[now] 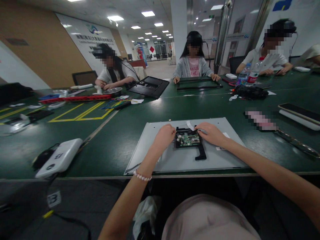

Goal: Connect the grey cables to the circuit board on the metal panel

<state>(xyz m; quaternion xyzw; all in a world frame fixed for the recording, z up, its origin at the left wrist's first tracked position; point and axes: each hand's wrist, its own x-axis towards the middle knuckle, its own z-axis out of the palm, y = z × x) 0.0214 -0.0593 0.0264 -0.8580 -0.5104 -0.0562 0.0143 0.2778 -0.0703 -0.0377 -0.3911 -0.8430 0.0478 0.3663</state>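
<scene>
A flat grey panel point(165, 163) lies at the table's front edge. On it rests a black frame point(200, 152) holding a green circuit board point(187, 140). My left hand point(165, 135), with a beaded bracelet at the wrist, is closed at the frame's upper left corner; what its fingertips hold, if anything, is too small to name. At the upper right corner my right hand point(210, 132) is closed in a pinch, its fingertips by a white strip point(190, 125) that sticks up over the frame's top edge. Whether the fingers grip the strip is unclear.
A white device point(61, 158) with a cable sits at the left front edge of the green table point(107, 146). Phones and a strap lie to the right. Across the table are a black laptop part point(150, 86), a black frame point(197, 87), bottles point(243, 75) and seated people.
</scene>
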